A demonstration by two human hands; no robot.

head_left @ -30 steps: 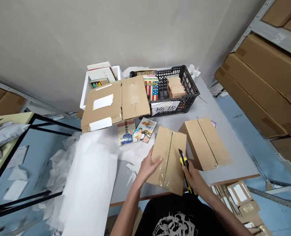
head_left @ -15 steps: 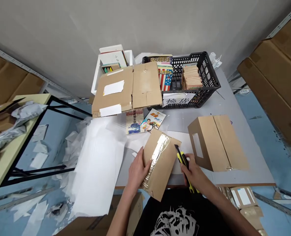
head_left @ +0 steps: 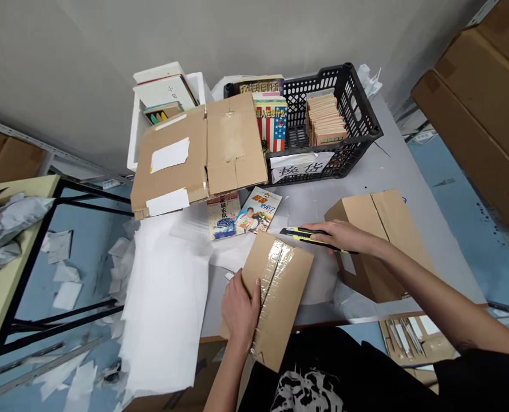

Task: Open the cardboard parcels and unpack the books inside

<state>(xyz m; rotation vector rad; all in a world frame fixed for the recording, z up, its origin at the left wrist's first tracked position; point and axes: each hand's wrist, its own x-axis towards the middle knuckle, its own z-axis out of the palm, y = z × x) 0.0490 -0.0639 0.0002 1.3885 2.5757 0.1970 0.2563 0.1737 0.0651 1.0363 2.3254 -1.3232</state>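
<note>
Unlike a moment before, the right hand had swung outward, the arm stretched sideways, fingers closed around a yellow-and-black utility knife held level just beyond the taped cardboard carton. The left hand, fingers spread, pressed that carton, which overhung the near edge of the grey table. A second carton lay farther right.

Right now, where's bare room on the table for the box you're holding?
Bare grey tabletop lies between the black plastic crate and the cardboard box on the right, reaching left to the two paperback books. It's crowded behind, around the flattened cardboard, and where your right hand holds the yellow utility knife.
</note>
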